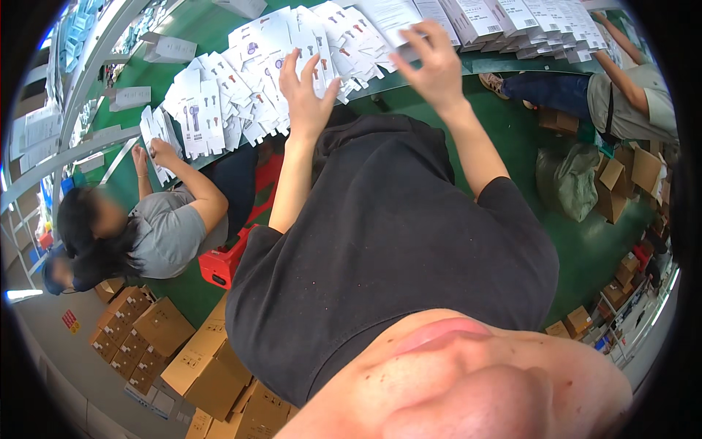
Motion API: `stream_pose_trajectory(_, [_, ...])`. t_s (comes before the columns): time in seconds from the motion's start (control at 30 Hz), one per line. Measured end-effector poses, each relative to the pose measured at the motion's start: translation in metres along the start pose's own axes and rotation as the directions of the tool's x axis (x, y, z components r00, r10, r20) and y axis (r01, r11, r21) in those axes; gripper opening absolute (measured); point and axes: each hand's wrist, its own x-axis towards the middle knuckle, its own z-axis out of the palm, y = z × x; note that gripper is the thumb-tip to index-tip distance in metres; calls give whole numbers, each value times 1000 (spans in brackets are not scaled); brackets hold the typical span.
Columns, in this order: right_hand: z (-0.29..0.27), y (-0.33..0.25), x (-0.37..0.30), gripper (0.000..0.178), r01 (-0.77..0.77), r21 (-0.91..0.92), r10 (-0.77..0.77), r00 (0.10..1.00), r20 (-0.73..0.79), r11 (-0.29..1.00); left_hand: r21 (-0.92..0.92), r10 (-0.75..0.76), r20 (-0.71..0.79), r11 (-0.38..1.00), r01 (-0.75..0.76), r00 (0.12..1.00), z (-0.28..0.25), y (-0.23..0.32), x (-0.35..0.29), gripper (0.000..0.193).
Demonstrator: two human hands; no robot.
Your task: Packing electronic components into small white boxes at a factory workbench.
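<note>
My left hand (310,108) is raised with its fingers spread over a pile of unfolded white cartons (252,51), printed with small pictures of a handheld device. I see nothing in its grasp. My right hand (439,82) hovers farther right, thumb and fingers apart, by a white printed carton or sheet (384,20). Whether its fingertips touch that piece I cannot tell. Right of it, folded white boxes (472,20) stand in a packed row along the table.
At left a co-worker in a grey shirt (172,238) handles flat cartons; another person (632,102) works at right. A red plastic stool or crate (223,260) stands beside me. Brown boxes (208,366) are stacked behind, and a green sack (574,183) lies at right.
</note>
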Motion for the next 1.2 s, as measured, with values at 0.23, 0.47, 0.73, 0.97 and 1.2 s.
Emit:
stream_pose_trajectory(0.23, [30, 77, -23, 34, -97, -389, 107, 994, 3, 916, 371, -373, 367, 899, 234, 852, 10, -62, -38, 76])
stream_pose_trajectory(0.47, [65, 84, -11, 35, -120, -294, 146, 987, 71, 948, 418, -405, 461, 884, 209, 790, 20, -106, -82, 96])
stream_pose_trajectory(0.73, [109, 63, -18, 43, -410, 193, 262, 814, 518, 891, 248, -294, 244, 940, 233, 924, 29, -120, -107, 77])
stream_pose_trajectory(0.97, [104, -28, -39, 35, -579, 352, 107, 612, 784, 735, 130, -305, 227, 951, 281, 925, 12, -110, -103, 64])
stream_pose_trajectory(1.2, [86, -40, -33, 31, -503, 480, 24, 708, 706, 719, 99, -94, -84, 990, 102, 992, -25, -61, -49, 47])
